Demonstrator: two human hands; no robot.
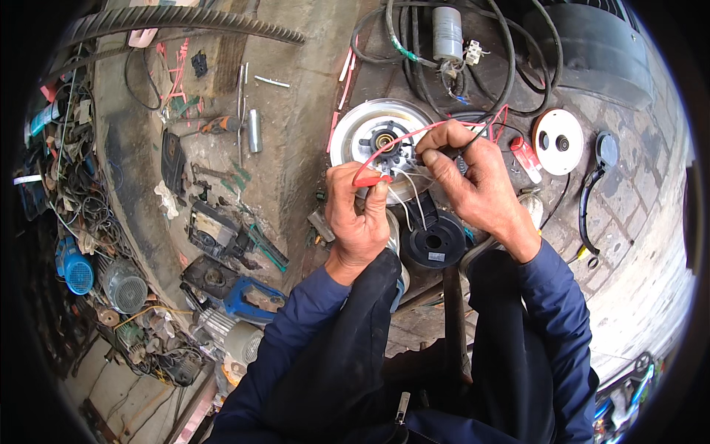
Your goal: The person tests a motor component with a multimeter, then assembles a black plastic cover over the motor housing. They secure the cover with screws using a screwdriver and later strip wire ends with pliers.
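My left hand [356, 218] is closed, pinching a red clip [373, 180] at the end of a thin red wire [399, 139]. My right hand [473, 174] is closed too, thumb and forefinger pressed together over the motor's edge. What sits in its fingertips is too small and dark to make out; a black wire crosses that hand's fingers. Between the hands lies a round silver motor part [351, 126] with a bearing at its centre. White wires [416, 194] come off it toward a black round housing [436, 238] by my knees.
A grey cylindrical capacitor [447, 33] and looped black cables lie beyond. On the right are a white disc [557, 142], a red-and-clear piece [525, 159] and a black curved strip [589, 207]. Left are a screwdriver [219, 126], a blue-handled tool [251, 300] and a scrap heap [81, 200].
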